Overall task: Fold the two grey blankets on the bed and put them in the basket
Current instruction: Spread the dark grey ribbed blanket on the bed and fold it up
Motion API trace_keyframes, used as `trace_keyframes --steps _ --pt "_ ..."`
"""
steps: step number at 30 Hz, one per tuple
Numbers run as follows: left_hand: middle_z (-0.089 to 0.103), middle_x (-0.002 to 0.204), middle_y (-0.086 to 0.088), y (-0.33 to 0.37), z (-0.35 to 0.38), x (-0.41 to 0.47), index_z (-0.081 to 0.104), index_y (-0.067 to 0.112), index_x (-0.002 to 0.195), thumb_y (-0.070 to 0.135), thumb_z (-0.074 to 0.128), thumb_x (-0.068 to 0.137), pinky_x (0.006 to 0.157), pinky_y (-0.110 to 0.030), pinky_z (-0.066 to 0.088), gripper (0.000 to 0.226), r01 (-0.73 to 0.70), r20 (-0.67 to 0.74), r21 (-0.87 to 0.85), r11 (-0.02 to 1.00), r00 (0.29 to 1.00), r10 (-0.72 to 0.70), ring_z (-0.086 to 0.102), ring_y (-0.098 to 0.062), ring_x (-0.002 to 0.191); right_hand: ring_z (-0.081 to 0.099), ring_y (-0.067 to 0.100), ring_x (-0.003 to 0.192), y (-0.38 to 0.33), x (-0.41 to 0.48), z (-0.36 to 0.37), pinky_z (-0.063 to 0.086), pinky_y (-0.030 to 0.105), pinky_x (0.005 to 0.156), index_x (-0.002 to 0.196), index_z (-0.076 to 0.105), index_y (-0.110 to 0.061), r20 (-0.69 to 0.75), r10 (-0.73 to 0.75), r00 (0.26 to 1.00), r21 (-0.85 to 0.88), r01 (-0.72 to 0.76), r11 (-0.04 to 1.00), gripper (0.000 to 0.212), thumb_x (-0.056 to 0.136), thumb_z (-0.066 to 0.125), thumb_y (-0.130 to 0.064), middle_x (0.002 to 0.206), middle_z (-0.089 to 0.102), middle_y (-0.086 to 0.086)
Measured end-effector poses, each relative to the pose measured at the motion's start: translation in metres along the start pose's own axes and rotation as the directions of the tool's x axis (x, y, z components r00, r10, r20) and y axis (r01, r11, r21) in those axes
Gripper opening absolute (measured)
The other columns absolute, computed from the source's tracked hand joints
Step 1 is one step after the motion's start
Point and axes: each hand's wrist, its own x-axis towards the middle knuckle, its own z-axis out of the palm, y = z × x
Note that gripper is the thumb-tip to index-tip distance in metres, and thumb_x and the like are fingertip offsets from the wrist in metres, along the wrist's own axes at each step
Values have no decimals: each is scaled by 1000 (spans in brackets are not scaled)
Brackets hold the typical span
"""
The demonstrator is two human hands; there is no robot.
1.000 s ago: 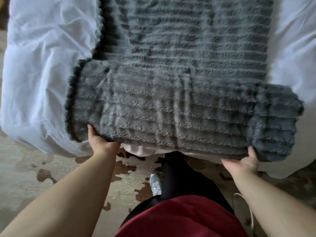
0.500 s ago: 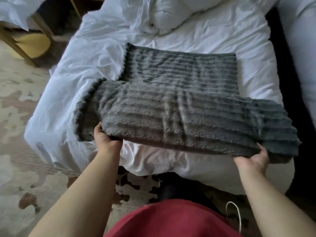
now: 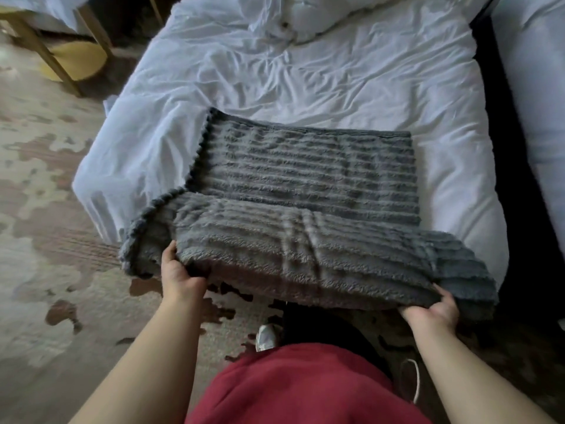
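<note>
One grey ribbed blanket lies partly folded on the near end of the white bed. Its near folded edge is lifted off the bed and hangs out past the foot. My left hand grips that edge near the left corner, thumb on top. My right hand grips the same edge near the right corner. The far half of the blanket still rests flat on the sheet. No second blanket and no basket are in view.
A crumpled white duvet lies at the head of the bed. A wooden-legged piece of furniture with a yellow object stands at the far left. Patterned carpet lies left of the bed. A dark gap and another white bed are on the right.
Both hands have raised the blanket's near edge and drawn it back toward me, past the foot of the bed. My head has lifted, so more of the bed shows.
</note>
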Motion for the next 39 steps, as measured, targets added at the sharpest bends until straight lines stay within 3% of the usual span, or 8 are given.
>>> trace_keyframes --steps 5,9,15,22,26,30,34,39 --pt "69 110 -9 -5 -22 -4 59 16 128 34 48 93 71 -39 51 41 -11 -13 -40 999 1000 10 65 -26 98 48 32 123 8 2 -24 33 49 108 102 62 -21 -41 13 999 -44 -15 999 19 84 58 -25 123 57 9" --pt "68 114 -11 -1 -9 -4 60 15 126 31 49 92 82 -42 52 39 -12 -50 16 1000 999 13 64 -28 103 51 33 120 3 -2 -11 34 50 106 119 61 -24 -7 45 999 -24 -45 999 36 83 59 -26 128 58 10" --pt "68 112 -8 14 55 20 64 17 120 29 65 77 86 -53 54 44 -16 -332 166 986 941 71 67 -33 95 52 33 111 -17 -7 49 34 49 107 95 60 -20 12 72 997 31 -72 997 15 81 63 -23 116 57 11" --pt "62 118 2 13 160 65 53 27 129 29 50 96 92 -27 43 33 -273 133 291 917 961 244 60 -13 104 59 17 66 -69 8 168 45 25 75 89 58 -11 410 -96 907 310 -40 950 12 78 55 -14 76 65 3" --pt "62 99 3 0 196 116 53 22 135 17 53 92 76 -25 41 43 -233 144 642 730 972 184 56 -9 87 61 15 73 -75 42 234 44 25 75 91 64 -11 454 -20 891 -176 112 978 13 81 54 -12 81 65 1" --pt "57 133 1 -24 207 165 54 21 135 17 55 93 97 -26 41 43 -175 75 829 532 976 204 53 -11 114 56 13 84 -59 97 270 42 26 76 125 53 -18 290 65 955 -674 156 722 30 96 45 -15 92 60 -1" --pt "63 96 12 -31 224 185 56 22 134 14 60 87 63 -14 45 48 -140 45 928 346 962 268 56 1 76 56 14 88 -46 131 294 41 26 72 138 46 -13 230 97 968 -813 136 566 45 93 49 -8 99 61 1" --pt "66 97 -3 -18 263 192 60 20 128 12 60 83 63 -28 43 46 -155 178 983 -103 942 285 56 -18 66 52 22 109 -49 136 344 39 32 84 141 45 -16 308 84 948 -933 284 222 55 88 60 -8 133 56 11"
